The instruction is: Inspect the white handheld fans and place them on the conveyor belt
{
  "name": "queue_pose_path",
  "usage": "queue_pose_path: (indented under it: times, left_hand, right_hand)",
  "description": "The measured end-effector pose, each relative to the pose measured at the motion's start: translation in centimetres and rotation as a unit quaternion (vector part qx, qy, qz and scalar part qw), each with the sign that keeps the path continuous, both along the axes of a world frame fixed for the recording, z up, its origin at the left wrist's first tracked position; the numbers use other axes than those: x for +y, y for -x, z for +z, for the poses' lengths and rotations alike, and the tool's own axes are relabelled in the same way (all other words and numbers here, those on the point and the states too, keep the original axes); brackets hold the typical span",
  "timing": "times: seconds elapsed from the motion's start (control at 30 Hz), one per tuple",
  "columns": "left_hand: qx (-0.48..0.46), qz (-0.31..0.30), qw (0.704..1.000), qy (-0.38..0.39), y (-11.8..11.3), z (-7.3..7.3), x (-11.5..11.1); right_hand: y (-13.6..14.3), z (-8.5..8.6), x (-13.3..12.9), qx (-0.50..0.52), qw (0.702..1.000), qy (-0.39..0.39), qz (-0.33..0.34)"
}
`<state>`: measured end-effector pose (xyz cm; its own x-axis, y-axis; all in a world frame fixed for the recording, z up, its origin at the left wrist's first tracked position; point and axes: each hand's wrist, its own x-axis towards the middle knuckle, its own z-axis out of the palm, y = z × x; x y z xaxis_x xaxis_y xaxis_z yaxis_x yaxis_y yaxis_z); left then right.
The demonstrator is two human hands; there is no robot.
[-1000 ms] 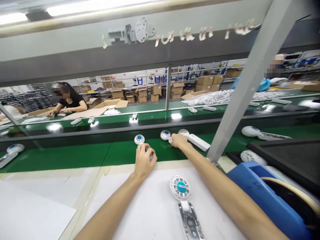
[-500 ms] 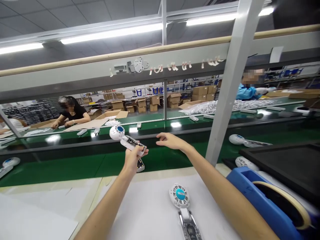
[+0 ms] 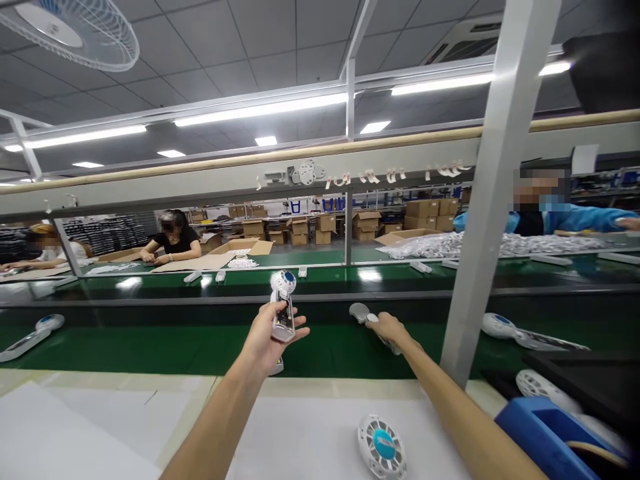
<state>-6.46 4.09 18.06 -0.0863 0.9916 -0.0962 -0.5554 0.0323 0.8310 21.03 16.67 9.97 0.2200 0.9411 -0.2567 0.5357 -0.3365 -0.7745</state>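
My left hand [image 3: 263, 333] is closed around the handle of a white handheld fan [image 3: 283, 283], head up, with the circuit board showing in its uncovered handle. Under that hand, part of another pale casing [image 3: 278, 366] peeks out; the rest is hidden. Over the green belt, my right hand [image 3: 391, 328] grips a second handheld fan [image 3: 359, 311] near its neck. Its round head points left, and its handle is mostly behind my hand. On the white work surface [image 3: 300, 427] in front of me lies another fan with a turquoise centre [image 3: 384, 443], its handle out of frame.
Across the green belt [image 3: 210, 340], handheld fans lie at left [image 3: 49, 323] and right [image 3: 500, 327]. A grey post [image 3: 480, 220] rises right of my right arm. A blue tape dispenser [image 3: 535, 427] stands at lower right. Several people sit across the line.
My right hand has gone from free with loose fingers to gripping a fan over the belt. The fan in my left hand has turned more upright. My view has tilted upward.
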Motion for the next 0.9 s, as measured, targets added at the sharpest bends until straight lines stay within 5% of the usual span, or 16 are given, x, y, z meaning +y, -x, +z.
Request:
queue_pose_path:
  times: [0.23,0.43,0.63,0.9]
  left_hand:
    - [-0.011,-0.127,0.990,-0.056,0.3,1.9,-2.1]
    - [0.055,-0.082,0.983,-0.156,-0.5,2.6,-3.5]
    - [0.088,-0.068,0.967,-0.230,-1.1,2.8,-4.6]
    - [0.102,-0.089,0.954,-0.268,-1.3,2.8,-5.0]
  right_hand:
    - [2.8,6.5,-2.9,0.323,0.937,-0.093,0.098]
    - [4.7,12.0,-9.0,0.409,0.884,-0.152,0.168]
    - [6.4,12.9,-13.1,0.391,0.854,-0.239,0.245]
    - [7.1,12.4,-13.6,0.392,0.823,-0.317,0.262]
